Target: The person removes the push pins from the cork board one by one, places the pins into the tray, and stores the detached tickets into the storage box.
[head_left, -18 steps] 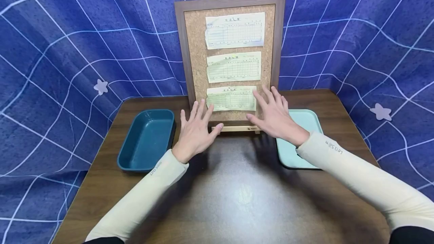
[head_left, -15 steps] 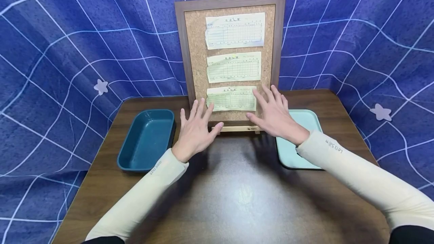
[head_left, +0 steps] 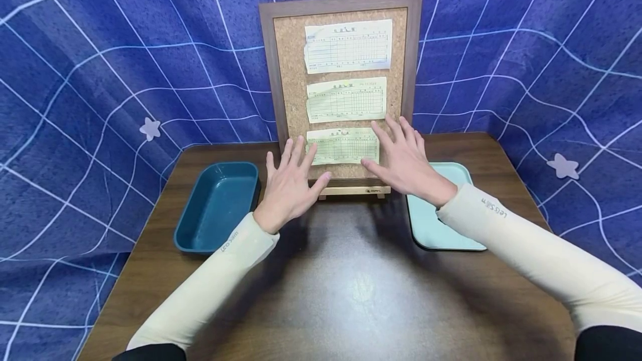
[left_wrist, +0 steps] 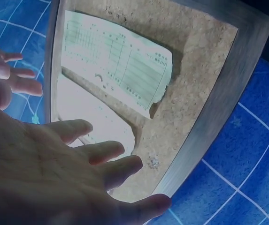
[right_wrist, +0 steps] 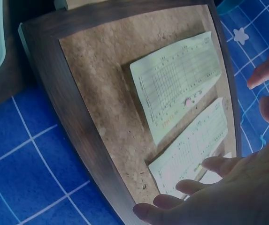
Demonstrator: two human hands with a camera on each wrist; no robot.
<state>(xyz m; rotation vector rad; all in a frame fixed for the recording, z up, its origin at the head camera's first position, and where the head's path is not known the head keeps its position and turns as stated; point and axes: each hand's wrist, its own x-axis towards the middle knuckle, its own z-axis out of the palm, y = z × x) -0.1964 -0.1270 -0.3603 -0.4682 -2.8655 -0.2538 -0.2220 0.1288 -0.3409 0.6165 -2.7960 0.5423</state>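
Observation:
A wood-framed cork board [head_left: 291, 71] stands upright, bearing a white form slip [head_left: 348, 49], a middle green slip [head_left: 346, 102] and a lower green slip [head_left: 341, 149]. Spread fingers of my left hand [head_left: 288, 188] are in front of the board's lower left, nearest the lower slip. My right hand [head_left: 405, 163], fingers also spread, is at the lower right by that slip's edge. Neither hand holds anything. In the right wrist view a pink pushpin [right_wrist: 188, 101] shows on the lower slip and a yellow pushpin [right_wrist: 199, 167] on the middle one.
A deep teal tray [head_left: 215, 210] sits on the brown table [head_left: 351, 294] at the left. To the right lies a shallow mint tray [head_left: 441, 227], partly under my right forearm. A blue curtain [head_left: 100, 99] hangs around the back and sides.
Both hands have risen a little along the board, their fingertips now higher beside the lower slip. The board, slips and trays have stayed in place.

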